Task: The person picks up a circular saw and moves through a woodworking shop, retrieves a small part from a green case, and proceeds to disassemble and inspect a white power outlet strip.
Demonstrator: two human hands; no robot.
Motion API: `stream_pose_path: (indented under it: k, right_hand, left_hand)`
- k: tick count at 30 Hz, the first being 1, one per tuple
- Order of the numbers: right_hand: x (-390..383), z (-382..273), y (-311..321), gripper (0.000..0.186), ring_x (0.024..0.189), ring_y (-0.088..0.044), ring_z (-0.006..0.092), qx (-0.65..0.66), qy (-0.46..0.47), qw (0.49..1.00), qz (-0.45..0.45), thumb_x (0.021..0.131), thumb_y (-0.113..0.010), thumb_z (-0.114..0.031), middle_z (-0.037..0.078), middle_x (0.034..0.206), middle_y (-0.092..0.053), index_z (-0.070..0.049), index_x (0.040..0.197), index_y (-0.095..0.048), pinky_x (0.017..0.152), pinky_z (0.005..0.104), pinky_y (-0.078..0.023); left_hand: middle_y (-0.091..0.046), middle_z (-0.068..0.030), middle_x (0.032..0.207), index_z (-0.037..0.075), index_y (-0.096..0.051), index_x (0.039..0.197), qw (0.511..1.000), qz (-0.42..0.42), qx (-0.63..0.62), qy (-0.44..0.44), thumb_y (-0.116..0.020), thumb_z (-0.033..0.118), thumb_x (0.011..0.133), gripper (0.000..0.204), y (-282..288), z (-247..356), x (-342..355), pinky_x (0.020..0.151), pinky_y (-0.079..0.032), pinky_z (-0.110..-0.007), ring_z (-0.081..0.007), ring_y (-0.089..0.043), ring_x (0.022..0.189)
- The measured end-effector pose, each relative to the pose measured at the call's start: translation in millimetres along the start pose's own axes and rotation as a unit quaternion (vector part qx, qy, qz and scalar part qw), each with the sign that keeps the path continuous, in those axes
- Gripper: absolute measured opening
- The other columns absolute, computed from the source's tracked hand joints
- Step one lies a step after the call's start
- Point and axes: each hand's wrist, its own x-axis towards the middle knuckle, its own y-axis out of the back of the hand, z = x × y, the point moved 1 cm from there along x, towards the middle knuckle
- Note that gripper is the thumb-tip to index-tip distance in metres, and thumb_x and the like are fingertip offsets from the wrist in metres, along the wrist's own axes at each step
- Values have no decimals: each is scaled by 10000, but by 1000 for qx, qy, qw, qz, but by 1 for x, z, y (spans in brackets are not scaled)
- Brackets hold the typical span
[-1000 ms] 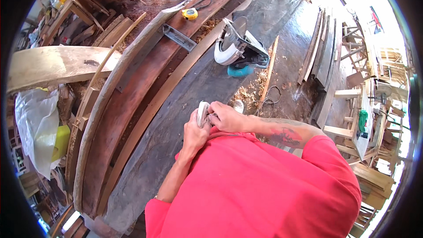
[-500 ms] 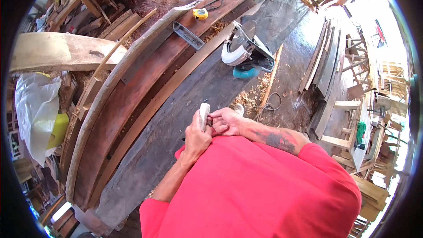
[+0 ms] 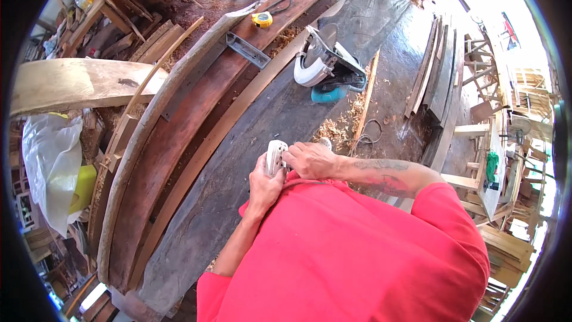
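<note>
My left hand (image 3: 265, 186) is closed around a white extension socket (image 3: 275, 156), a small rounded block with dark holes in its face. The fingers of my right hand (image 3: 311, 160) are pinched together against the socket's right side; whatever they hold is hidden behind them. A thin dark cord (image 3: 310, 182) runs below my right hand, across the red shirt. Beyond both hands, a teal and white circular saw (image 3: 329, 67) rests on a dark wooden slab (image 3: 256, 120), its blade showing.
A yellow tape measure (image 3: 261, 19) and a grey metal channel (image 3: 247, 51) lie on a reddish plank (image 3: 193, 122) to the left. Wood shavings (image 3: 339, 137) and a looped cord (image 3: 370, 132) are right of the slab. Stacked boards (image 3: 441, 71) stand farther right. Someone is at the far right.
The socket has turned so its holed face shows. My right hand has rolled over, back of the hand up, and now presses at the socket's side. The view has shifted slightly.
</note>
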Motion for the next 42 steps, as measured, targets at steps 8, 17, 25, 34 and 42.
stream_pose_path:
  k: [8,17,25,34,42]
  right_hand:
    - [9,-8,-23,174,681,-660,306,154,-33,985,64,944,-578,-191,121,782,-634,-18,927,-564,582,430,-531]
    - [13,-3,-19,189,468,-346,72,809,-463,361,-17,1052,-496,-216,-44,628,-416,-44,1009,-560,439,265,-349]
    - [35,31,-35,251,997,-639,403,165,-215,955,120,955,-583,-149,216,1019,-646,-16,1159,-521,877,468,-511]
    - [39,58,-63,145,946,-651,363,76,-156,976,132,936,-626,-171,148,966,-664,-53,1016,-600,819,468,-523]
    - [52,-32,-9,198,806,-700,364,401,-152,900,72,961,-660,-184,221,860,-693,13,962,-632,716,410,-535]
  left_hand:
    - [-700,-302,987,-20,-492,1345,990,16,125,-61,-623,96,884,493,2,20,-14,785,-576,-463,-440,-709,958]
    - [-713,-201,1065,-28,-489,1358,981,56,116,-144,-611,35,897,481,4,-13,7,718,-601,-387,-281,-746,855]
    - [-662,-153,1209,50,-522,1373,897,5,-440,48,-541,282,1011,430,65,-14,13,681,-635,-409,-292,-720,921]
    - [-635,-168,1304,66,-467,1454,816,-10,-573,67,-318,412,1095,520,61,-21,2,728,-619,-413,-300,-697,972]
    - [-609,-171,1350,62,-440,1480,832,-28,-551,51,-312,394,1102,519,54,-19,8,858,-584,-453,-299,-671,1075]
